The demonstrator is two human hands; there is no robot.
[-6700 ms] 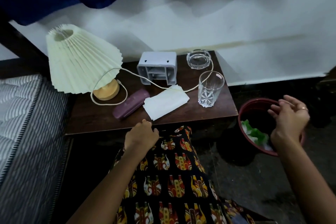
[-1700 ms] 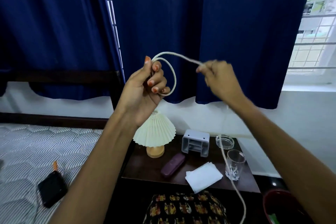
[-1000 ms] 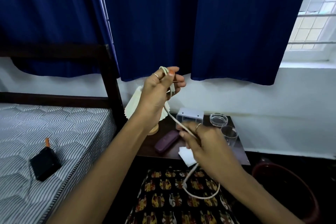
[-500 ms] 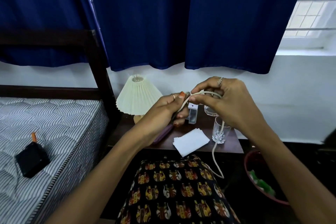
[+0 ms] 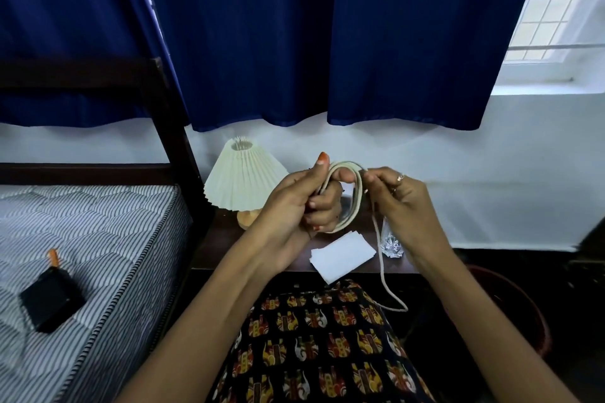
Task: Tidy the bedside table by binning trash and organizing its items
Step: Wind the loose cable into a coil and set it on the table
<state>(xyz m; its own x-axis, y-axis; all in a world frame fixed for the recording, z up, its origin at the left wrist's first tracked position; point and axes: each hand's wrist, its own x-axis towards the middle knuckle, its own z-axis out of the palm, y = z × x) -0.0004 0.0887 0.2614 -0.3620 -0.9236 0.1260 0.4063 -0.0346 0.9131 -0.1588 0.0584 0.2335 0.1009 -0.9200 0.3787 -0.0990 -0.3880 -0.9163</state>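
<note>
Since half a second ago the hands have risen a little and another turn of the cream, soft, round lamp cord (image 5: 355, 196) has gathered into the coil. In the head view, the left hand (image 5: 294, 203) has its grip closed around the stacked loops, thumb pressing them on top, held above the dark wooden bedside table (image 5: 222, 239). The right hand (image 5: 402, 206) pinches the free run just beside the coil; the rest hangs down past the table edge. The cord looks light and limp, likely springy, so loops are best pinched where they cross. The pleated cream lamp (image 5: 244, 180) and white folded paper (image 5: 343, 253) sit on the table.
</note>
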